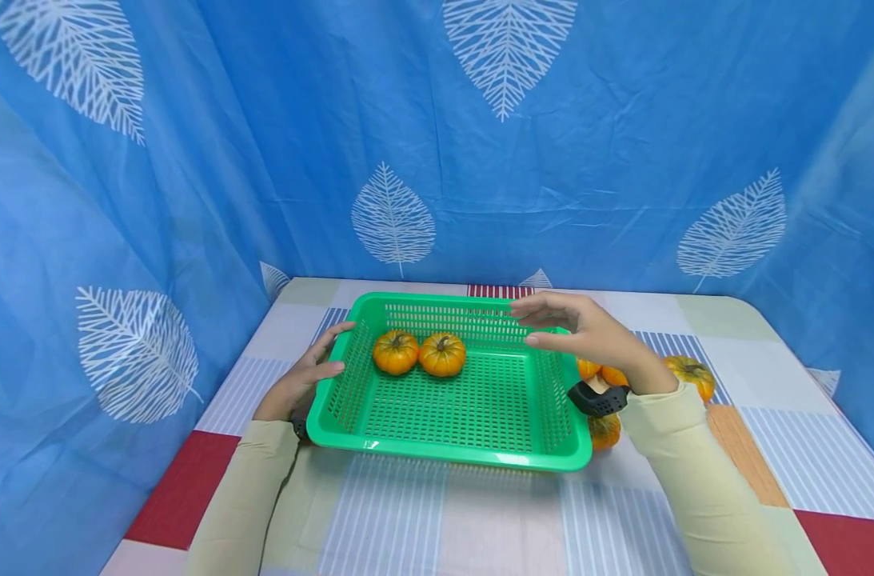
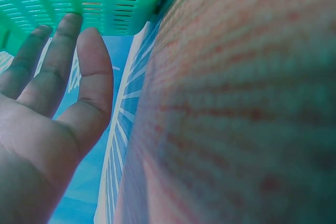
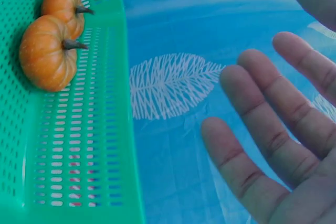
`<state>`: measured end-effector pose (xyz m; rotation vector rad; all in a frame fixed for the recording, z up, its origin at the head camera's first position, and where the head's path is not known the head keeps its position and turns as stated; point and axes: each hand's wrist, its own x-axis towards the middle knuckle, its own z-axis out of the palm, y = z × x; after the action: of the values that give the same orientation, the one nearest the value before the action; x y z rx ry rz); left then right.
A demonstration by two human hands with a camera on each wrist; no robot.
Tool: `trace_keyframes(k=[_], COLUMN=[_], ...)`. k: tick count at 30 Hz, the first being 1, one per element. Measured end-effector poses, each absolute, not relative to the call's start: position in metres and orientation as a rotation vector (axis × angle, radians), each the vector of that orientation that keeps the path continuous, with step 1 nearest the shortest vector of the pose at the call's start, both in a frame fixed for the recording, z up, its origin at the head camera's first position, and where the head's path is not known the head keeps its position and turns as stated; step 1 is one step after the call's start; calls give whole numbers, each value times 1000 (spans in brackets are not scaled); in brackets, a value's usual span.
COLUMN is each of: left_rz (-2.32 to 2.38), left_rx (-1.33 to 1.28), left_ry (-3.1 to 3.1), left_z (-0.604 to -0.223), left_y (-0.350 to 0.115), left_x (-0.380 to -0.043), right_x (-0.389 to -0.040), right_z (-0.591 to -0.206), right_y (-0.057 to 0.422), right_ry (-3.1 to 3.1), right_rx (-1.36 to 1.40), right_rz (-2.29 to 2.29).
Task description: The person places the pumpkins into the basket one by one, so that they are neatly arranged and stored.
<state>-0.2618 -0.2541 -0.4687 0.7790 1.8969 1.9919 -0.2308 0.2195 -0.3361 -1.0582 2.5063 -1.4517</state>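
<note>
On the table [image 1: 501, 508] we log a green basket [image 1: 451, 458], left hand [image 1: 303, 376] at its nine o'clock, fingers apart, seemingly to steady it, right hand [image 1: 588, 328] near its two, fingers apart, empty, two pumpkins [image 1: 442, 357] inside at eleven, presumably penned against rolling.

In front of you, the desk [image 1: 501, 520] wears a patchwork cloth [image 1: 818, 432] of red, white, tan and striped blue. The green basket [image 1: 451, 458] sits mid-desk; to its right you see small orange pumpkins [image 1: 691, 378], some partly hidden.
</note>
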Motion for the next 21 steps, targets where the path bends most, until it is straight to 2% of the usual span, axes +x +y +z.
trace_keyframes(k=[8,21], left_rz=[1985,1974], left_rx=[780,792], left_ry=[1908,1906], left_z=[-470,-470], left_y=[-255,-255], left_x=[-263,-263], right_x=[-227,-217], right_z=[-352,-379], right_y=[236,268], right_ry=[2451,2490], right_rx=[-1135,-1071], right_rz=[-1601,-1697])
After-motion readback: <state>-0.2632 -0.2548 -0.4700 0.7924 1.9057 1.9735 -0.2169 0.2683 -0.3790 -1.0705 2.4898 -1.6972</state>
